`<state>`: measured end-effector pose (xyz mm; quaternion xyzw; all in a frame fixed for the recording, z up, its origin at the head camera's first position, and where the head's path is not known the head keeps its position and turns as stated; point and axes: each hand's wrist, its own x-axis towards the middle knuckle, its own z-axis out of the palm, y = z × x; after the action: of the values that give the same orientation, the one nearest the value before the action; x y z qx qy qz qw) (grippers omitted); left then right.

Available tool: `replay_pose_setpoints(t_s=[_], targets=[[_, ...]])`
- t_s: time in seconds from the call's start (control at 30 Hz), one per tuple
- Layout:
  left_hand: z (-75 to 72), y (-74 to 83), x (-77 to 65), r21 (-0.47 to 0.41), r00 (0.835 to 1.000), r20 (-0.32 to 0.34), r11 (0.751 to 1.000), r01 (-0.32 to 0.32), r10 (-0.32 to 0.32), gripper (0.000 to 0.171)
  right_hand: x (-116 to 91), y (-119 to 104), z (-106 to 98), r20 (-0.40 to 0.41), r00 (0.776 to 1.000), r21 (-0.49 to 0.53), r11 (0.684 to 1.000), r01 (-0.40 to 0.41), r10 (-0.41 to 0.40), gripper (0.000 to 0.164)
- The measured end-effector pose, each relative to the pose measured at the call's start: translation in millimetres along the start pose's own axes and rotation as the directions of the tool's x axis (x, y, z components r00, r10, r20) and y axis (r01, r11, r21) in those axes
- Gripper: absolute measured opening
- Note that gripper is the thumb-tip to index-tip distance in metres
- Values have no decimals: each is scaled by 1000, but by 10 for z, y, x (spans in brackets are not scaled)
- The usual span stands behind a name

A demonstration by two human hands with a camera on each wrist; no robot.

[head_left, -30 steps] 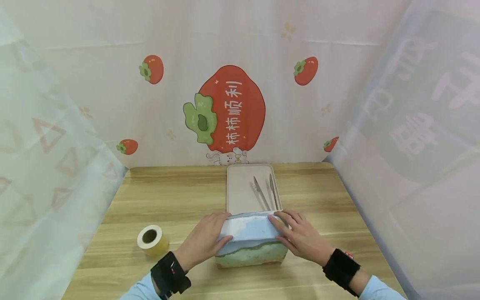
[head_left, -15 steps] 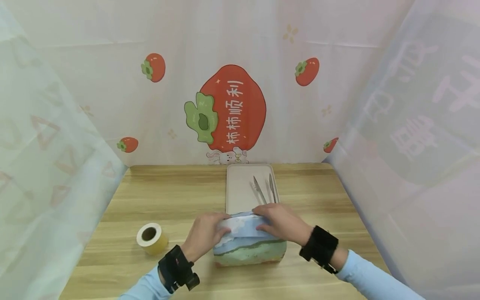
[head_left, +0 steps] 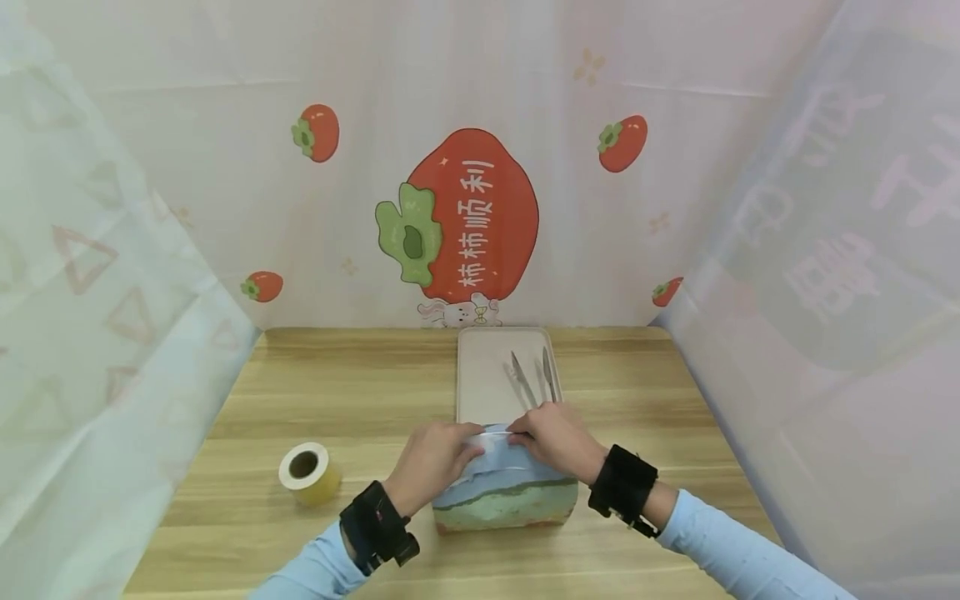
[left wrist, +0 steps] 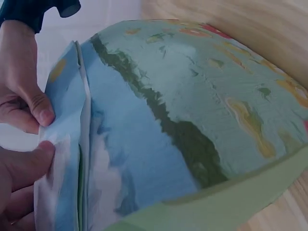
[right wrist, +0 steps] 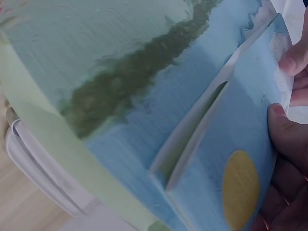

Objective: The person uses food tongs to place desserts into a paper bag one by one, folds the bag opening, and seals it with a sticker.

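A paper bag (head_left: 510, 504) printed with a blue, green and white landscape lies on the wooden table. Its top edge is folded over into a flat strip, clear in the left wrist view as a folded flap (left wrist: 67, 110). My left hand (head_left: 431, 467) pinches this flap on its left part, thumb on the near face. The right hand (head_left: 562, 437) pinches the same flap a little right of the left one, thumb also on the near face. In the right wrist view the flap's end gapes between its layers, beside a yellow oval (right wrist: 240, 187). Fingers behind the flap are mostly hidden.
Behind the bag lies a pale tray (head_left: 487, 375) with two slim pointed metal tools (head_left: 522, 375), like knives, on its right side. A yellow and white roll (head_left: 311, 475) stands at left. Printed cloth walls (head_left: 360, 208) enclose the table (head_left: 360, 375).
My right hand has moved left along the flap, from the right end of the bag towards the middle. The left hand has shifted slightly right, so the two are closer together.
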<state>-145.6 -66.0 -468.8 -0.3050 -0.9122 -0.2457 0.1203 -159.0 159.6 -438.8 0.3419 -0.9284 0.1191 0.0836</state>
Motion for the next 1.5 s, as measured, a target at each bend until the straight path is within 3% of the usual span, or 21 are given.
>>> replay_pose_setpoints(t_s=[0.3,0.53,0.7,0.93,1.17,1.27,1.4,1.5], targets=[[32,47,47,-20,999,-49,1000,20,-21,14,-197,93,-16,-1,997,59,995,-77,77,16],[36,42,44,-51,998,-56,998,23,-26,14,-362,211,-56,-24,998,104,993,-63,66,19],[23,9,7,-71,998,-47,997,30,-34,14,-492,311,-88,-21,992,145,982,-117,122,21],[2,-24,18,-65,998,-48,997,27,-31,14,-582,398,-67,-96,993,143,988,-55,69,18],[-44,-36,-15,-63,999,-12,997,47,-48,15,-607,440,-68,-161,986,116,993,-20,39,16],[-76,-7,2,-23,999,20,999,32,-31,16,-604,409,-69,-172,985,101,995,-13,30,13],[-116,113,107,62,994,104,998,-22,16,24,-643,398,-72,-162,986,109,994,-26,43,12],[-144,228,247,88,981,187,994,-57,40,31,-659,406,-79,-166,984,106,994,-42,59,13]])
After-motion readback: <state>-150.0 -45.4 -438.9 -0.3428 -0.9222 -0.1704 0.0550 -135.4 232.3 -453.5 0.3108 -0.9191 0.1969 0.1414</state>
